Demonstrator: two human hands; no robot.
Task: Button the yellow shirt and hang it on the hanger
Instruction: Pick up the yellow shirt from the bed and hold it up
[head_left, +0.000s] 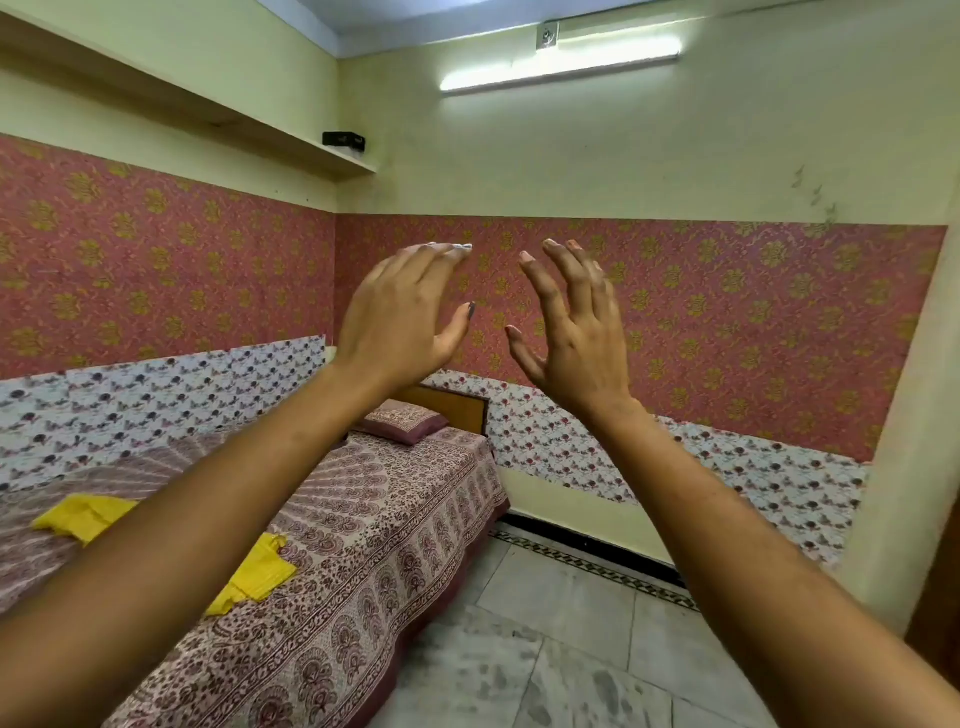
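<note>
The yellow shirt (83, 517) lies flat on the patterned bed at the lower left, and my left forearm crosses over its middle, so only two yellow parts show. My left hand (402, 317) and my right hand (569, 332) are raised in the air in front of the far wall, palms facing each other a short gap apart. Both have relaxed, spread fingers and hold nothing. They are well above and beyond the shirt. No hanger shows in view.
The bed (363, 545) with a printed cover fills the lower left, with a pillow (402, 421) at its far end against a wooden headboard. Tiled floor (571, 649) lies to the right of the bed. A wall shelf (208, 124) runs along the upper left.
</note>
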